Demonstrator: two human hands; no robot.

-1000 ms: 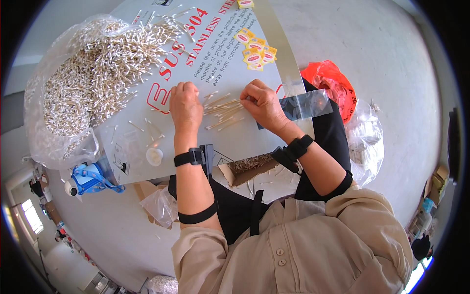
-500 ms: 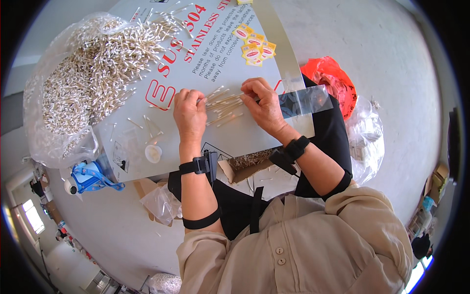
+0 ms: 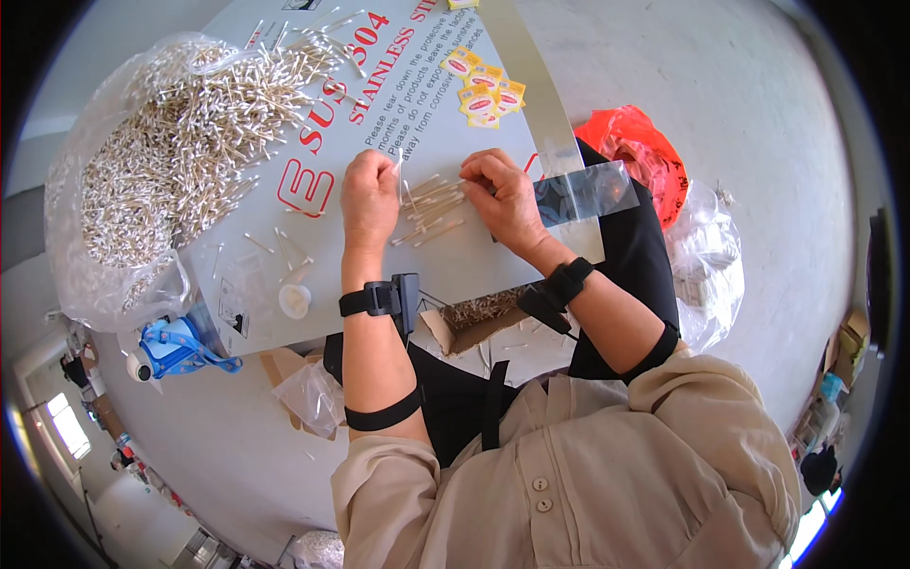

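Note:
My left hand is closed in a pinch on a cotton swab, which stands nearly upright at the fingertips. Between my hands a small group of cotton swabs lies on the sheet-covered table, roughly side by side. My right hand has its fingers curled in at the right ends of these swabs. Whatever its fingertips hold, if anything, is hidden. Beside and partly under that hand lies a clear plastic sleeve.
A large clear bag spills a heap of cotton swabs at the left. Yellow-and-white labels lie at the far side. A small round container and a blue strapped bottle are near left. Red and clear bags stand at right.
My left hand has turned slightly, and a swab now stands upright at its fingertips. My right hand has curled its fingers a little more near the swab ends.

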